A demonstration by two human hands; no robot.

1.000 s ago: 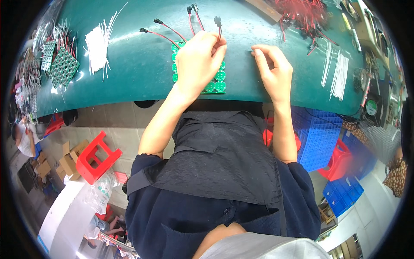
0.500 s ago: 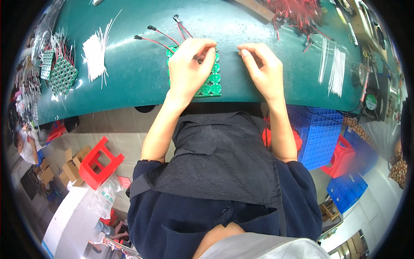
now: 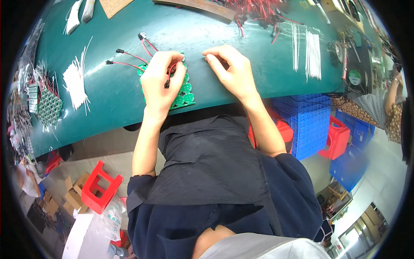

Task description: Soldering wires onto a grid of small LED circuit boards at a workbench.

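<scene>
A panel of round green circuit boards [image 3: 184,98] lies on the bench near its front edge, partly covered by my left hand [image 3: 158,82]. The left thumb and forefinger are pinched at a red and black wire lead [image 3: 173,68], whose black plug hangs by the palm. Several more leads with black connectors [image 3: 120,51] stick out past the panel's far left side. To the right of the panel, my right hand [image 3: 235,71] hovers over the bench with thumb and forefinger brought together. Whatever may be between those fingertips is too small to make out.
White strips, probably cable ties, lie in a bundle [image 3: 76,82] at left and another [image 3: 312,54] at right. Wired boards [image 3: 49,108] are stacked far left. A brown bar [image 3: 198,9] and a heap of red wires [image 3: 263,13] sit at the back. Blue crates [image 3: 308,125] stand below the bench.
The whole view has swung, so the bench and its contents sit further left in the picture. The black plug by my left palm shows more clearly. Both hands keep nearly the same pose.
</scene>
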